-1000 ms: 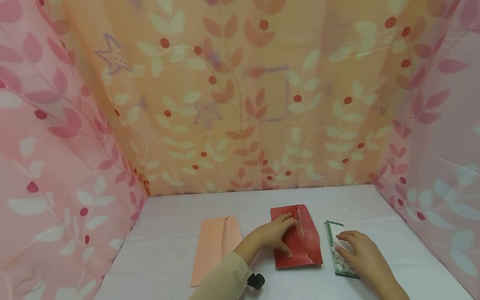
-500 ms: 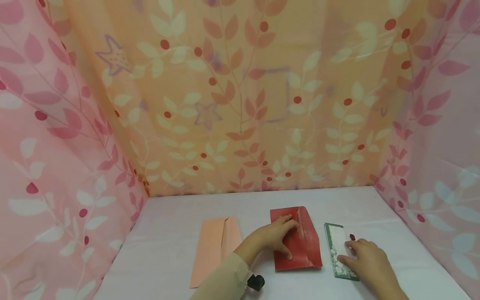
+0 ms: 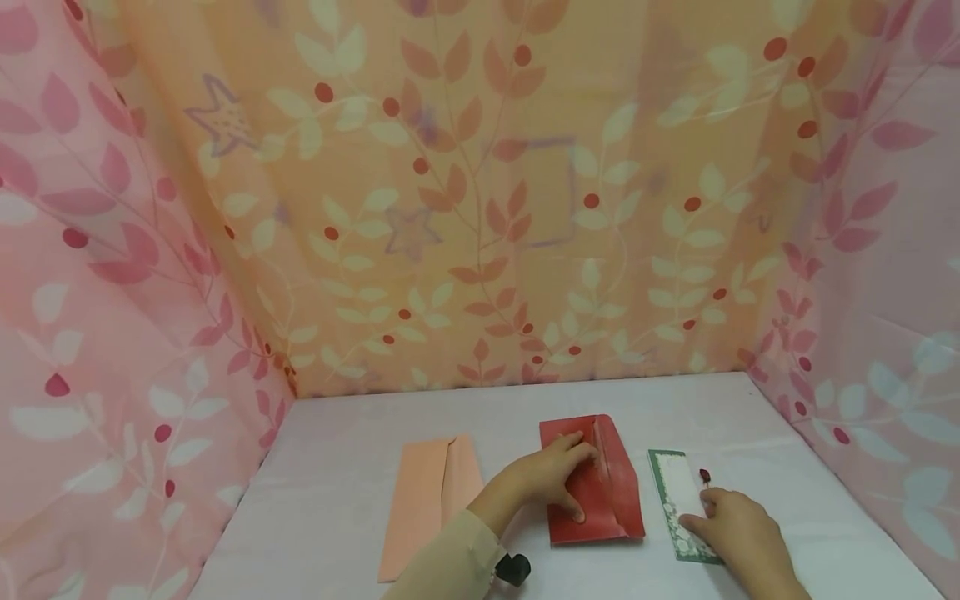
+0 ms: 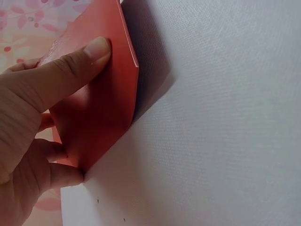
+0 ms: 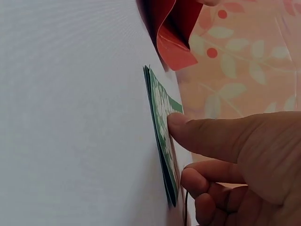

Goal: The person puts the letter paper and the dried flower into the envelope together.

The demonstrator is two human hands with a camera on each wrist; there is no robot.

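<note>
A red envelope (image 3: 600,517) lies on the white table, its flap spread to the right. My left hand (image 3: 551,479) grips it, with the thumb on its face, as the left wrist view shows, and the other fingers curled at the far side. Right of the envelope lies a folded card (image 3: 678,500) with a green border and pale floral print. My right hand (image 3: 742,529) pinches the card's right edge, the thumb (image 5: 202,132) on its face and the index finger curled beside the edge. A dark red bead-like piece (image 3: 704,476) on a thin stem or cord shows beyond the right fingers.
A peach envelope (image 3: 423,492) lies to the left, partly covered by my left sleeve (image 3: 453,554). A small black object (image 3: 512,568) sits at the left wrist. Leaf-patterned cloth (image 3: 480,192) walls in the table (image 3: 315,500) at the back and both sides.
My right hand has moved from over the card to its right edge, and its fingers have closed in. The dark red piece has come into view. My left hand stays on the envelope.
</note>
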